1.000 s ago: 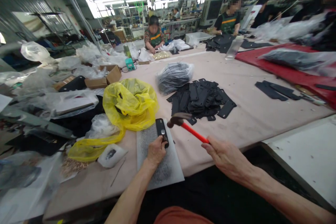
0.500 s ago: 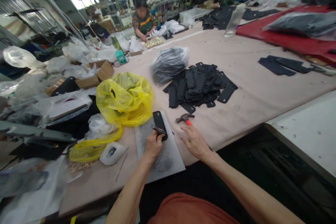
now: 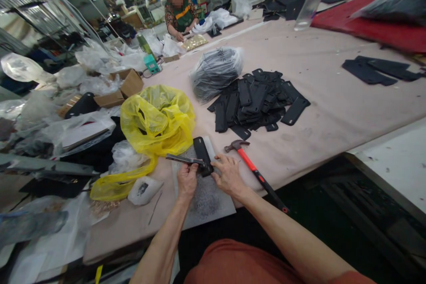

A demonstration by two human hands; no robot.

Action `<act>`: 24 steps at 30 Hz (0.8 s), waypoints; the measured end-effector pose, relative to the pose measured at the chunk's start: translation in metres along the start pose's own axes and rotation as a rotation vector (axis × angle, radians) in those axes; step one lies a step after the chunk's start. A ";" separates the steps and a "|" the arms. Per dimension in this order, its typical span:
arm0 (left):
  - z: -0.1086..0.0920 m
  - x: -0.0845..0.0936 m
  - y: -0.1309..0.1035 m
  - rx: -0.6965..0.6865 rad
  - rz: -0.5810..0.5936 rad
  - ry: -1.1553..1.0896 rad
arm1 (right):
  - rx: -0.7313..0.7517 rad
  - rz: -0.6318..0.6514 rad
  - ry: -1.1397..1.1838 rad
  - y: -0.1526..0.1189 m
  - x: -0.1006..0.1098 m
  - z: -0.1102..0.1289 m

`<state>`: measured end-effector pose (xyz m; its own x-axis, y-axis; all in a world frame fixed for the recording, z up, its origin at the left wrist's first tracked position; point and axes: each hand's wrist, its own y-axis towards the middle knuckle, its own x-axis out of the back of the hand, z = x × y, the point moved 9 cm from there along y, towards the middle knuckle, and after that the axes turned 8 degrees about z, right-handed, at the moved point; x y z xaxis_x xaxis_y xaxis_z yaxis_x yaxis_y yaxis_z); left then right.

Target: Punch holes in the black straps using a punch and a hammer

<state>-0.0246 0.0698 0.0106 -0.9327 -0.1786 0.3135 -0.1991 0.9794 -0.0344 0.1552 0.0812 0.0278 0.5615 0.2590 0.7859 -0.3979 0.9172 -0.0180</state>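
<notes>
My left hand (image 3: 187, 181) is closed around a dark metal bar-like tool (image 3: 181, 158), which points left and crosses the lower part of a black strap-shaped piece (image 3: 200, 147). The tool's exact kind is unclear. The piece has a slot at its far end and lies on a speckled pale board (image 3: 209, 204). My right hand (image 3: 229, 176) is open, its fingertips at the piece's lower right edge. Just right of that hand, a claw hammer (image 3: 248, 160) with a red and black handle lies on the table, touched by neither hand.
A heap of black pieces (image 3: 256, 102) and a plastic-wrapped bundle (image 3: 216, 73) lie beyond my hands. To the left are a yellow bag (image 3: 158, 120) and a small white packet (image 3: 144, 190). Another person (image 3: 179, 11) works across the table (image 3: 319, 111).
My right hand has left the hammer and moved left to the black piece. In my left hand the metal tool has swung from short and tilted to lying across, pointing left.
</notes>
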 end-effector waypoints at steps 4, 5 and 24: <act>-0.005 0.021 -0.001 -0.006 -0.063 0.069 | -0.019 0.010 0.005 -0.001 -0.002 -0.001; -0.005 0.023 -0.003 -0.005 -0.064 0.094 | -0.019 0.011 0.009 -0.001 -0.003 -0.001; 0.042 0.050 -0.023 0.175 -0.128 -0.116 | -0.184 -0.029 -0.094 0.010 -0.034 0.026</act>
<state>-0.0788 0.0343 -0.0127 -0.9228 -0.3199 0.2147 -0.3577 0.9185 -0.1687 0.1130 0.0737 0.0171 0.4973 0.2103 0.8417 -0.2386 0.9659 -0.1003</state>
